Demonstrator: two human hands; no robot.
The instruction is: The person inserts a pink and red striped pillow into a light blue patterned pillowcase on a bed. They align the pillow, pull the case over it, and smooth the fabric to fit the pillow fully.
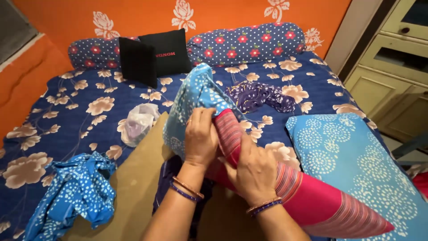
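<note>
Your left hand [200, 137] pinches the edge of the light blue patterned pillowcase [192, 100], fingers closed on the cloth where it meets the pink striped pillow [307, 196]. Your right hand [255, 172] wraps around that pillow just beside the left, gripping it. A second blue-covered pillow [352, 160] lies to the right of your right hand; crumpled blue cloth [76, 192] lies well left of your left.

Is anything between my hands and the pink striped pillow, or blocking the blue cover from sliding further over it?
Nothing visible. The left hand grips the blue cover at its opening, and the right hand presses directly on the pink striped pillow.
</note>
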